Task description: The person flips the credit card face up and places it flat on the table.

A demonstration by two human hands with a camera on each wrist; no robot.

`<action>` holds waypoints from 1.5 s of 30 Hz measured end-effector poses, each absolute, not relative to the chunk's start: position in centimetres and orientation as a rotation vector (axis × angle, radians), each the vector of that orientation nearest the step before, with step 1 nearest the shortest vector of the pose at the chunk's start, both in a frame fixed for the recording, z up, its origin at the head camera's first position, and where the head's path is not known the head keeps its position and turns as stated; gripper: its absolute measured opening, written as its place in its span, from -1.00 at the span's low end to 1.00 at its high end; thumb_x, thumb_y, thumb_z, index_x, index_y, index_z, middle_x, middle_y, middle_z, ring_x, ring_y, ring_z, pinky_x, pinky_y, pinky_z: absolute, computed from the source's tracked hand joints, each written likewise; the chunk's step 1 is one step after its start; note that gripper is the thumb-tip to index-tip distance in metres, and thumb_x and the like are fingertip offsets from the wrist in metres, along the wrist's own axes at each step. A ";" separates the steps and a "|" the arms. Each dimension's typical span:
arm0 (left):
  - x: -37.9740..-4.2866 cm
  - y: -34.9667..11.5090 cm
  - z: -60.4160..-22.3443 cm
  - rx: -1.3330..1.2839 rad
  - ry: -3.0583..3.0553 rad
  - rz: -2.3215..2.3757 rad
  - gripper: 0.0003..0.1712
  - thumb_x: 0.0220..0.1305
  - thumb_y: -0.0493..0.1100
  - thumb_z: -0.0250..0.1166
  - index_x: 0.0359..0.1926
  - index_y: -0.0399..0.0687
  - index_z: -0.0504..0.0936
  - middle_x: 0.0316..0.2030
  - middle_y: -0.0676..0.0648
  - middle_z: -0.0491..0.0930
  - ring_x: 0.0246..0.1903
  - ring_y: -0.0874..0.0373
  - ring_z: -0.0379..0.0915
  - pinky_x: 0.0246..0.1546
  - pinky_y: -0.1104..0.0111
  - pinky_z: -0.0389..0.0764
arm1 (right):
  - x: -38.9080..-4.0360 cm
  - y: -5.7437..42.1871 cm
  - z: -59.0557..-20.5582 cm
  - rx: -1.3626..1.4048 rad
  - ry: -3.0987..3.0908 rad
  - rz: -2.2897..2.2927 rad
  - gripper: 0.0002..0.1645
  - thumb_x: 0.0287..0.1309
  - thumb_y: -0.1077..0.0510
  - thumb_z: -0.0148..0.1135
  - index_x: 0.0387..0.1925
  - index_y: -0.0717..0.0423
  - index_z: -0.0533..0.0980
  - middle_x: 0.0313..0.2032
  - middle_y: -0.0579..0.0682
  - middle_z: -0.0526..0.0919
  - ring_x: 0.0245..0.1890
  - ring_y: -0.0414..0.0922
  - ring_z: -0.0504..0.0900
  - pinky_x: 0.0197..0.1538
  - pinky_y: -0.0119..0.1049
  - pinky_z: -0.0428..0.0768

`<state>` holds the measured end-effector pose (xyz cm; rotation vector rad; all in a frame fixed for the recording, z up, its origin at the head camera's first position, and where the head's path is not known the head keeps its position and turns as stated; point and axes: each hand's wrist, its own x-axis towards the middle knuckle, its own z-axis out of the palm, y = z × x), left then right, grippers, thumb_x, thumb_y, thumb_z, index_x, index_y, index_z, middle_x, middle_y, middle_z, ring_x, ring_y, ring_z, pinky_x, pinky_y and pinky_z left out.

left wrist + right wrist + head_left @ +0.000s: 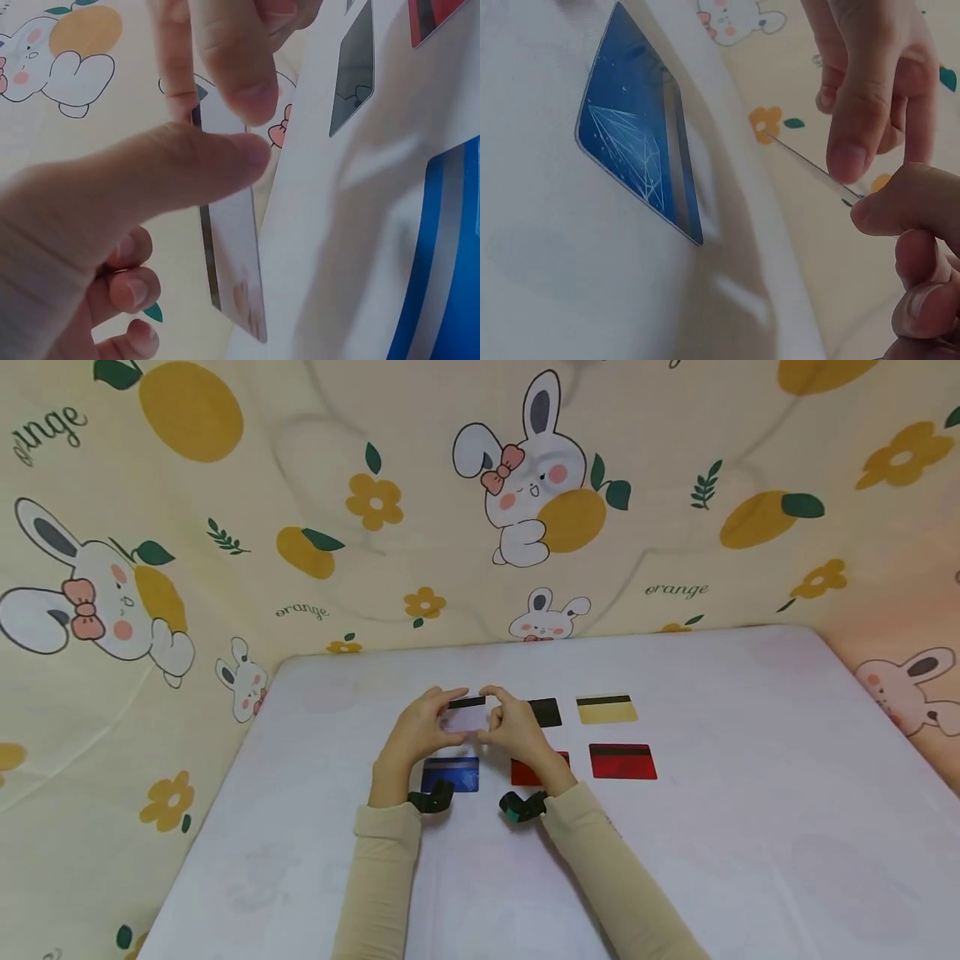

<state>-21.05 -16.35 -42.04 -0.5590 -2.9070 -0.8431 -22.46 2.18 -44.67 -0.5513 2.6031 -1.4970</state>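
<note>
A pale card (467, 718) with a dark stripe along its top edge is held up off the table between both hands. My left hand (418, 727) grips it at the left, thumb at the lower edge and index finger at the upper. From the other side my right hand (519, 727) pinches it near the right end, thumb low and index finger high. The left wrist view shows the card (234, 262) standing tilted with the left thumb across it. Seen from the right wrist, the card (802, 159) is almost edge-on.
Below the hands, a blue card (450, 775) and a red card (536, 772) lie on the white-covered table (330, 860). Farther right are a black card (547, 712), a gold card (607, 710) and another red card (623, 762). A patterned cloth (450, 527) hangs behind.
</note>
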 end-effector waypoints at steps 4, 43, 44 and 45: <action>-21.0 -16.2 -42.0 -0.562 -2.912 -0.840 -0.22 -0.07 -0.05 0.55 0.23 -0.05 0.51 -0.41 -0.11 0.38 -0.42 0.19 0.21 -0.37 0.41 0.23 | -22.3 2.0 -44.5 -0.583 2.600 -1.487 -0.25 -0.11 0.31 0.41 0.19 0.19 0.36 -0.74 -0.12 0.42 -0.72 -0.28 0.31 -0.54 -0.46 0.31; -21.5 -17.0 -42.9 -0.650 -2.739 -1.263 -0.35 -0.09 -0.17 0.56 0.10 -0.13 0.59 -0.41 -0.31 0.36 -0.41 0.18 0.17 -0.38 0.47 0.21 | -22.9 3.4 -44.1 -0.717 2.307 -1.717 -0.15 -0.14 0.35 0.48 0.24 0.23 0.33 -0.52 0.12 0.55 -0.63 -0.28 0.39 -0.49 -0.46 0.42; -21.6 -17.0 -42.9 -0.646 -2.727 -1.289 -0.35 -0.08 -0.17 0.55 0.11 -0.13 0.58 -0.41 -0.31 0.35 -0.41 0.17 0.17 -0.38 0.47 0.21 | -22.9 3.4 -44.1 -0.707 2.278 -1.738 -0.15 -0.14 0.36 0.48 0.24 0.23 0.33 -0.51 0.13 0.55 -0.63 -0.28 0.40 -0.49 -0.46 0.42; -21.5 -17.1 -42.9 -0.645 -2.715 -1.315 -0.35 -0.08 -0.17 0.55 0.11 -0.13 0.58 -0.41 -0.32 0.34 -0.41 0.17 0.17 -0.38 0.46 0.21 | -22.9 3.4 -44.1 -0.700 2.253 -1.754 -0.15 -0.14 0.37 0.47 0.25 0.24 0.33 -0.50 0.13 0.54 -0.63 -0.28 0.40 -0.49 -0.45 0.43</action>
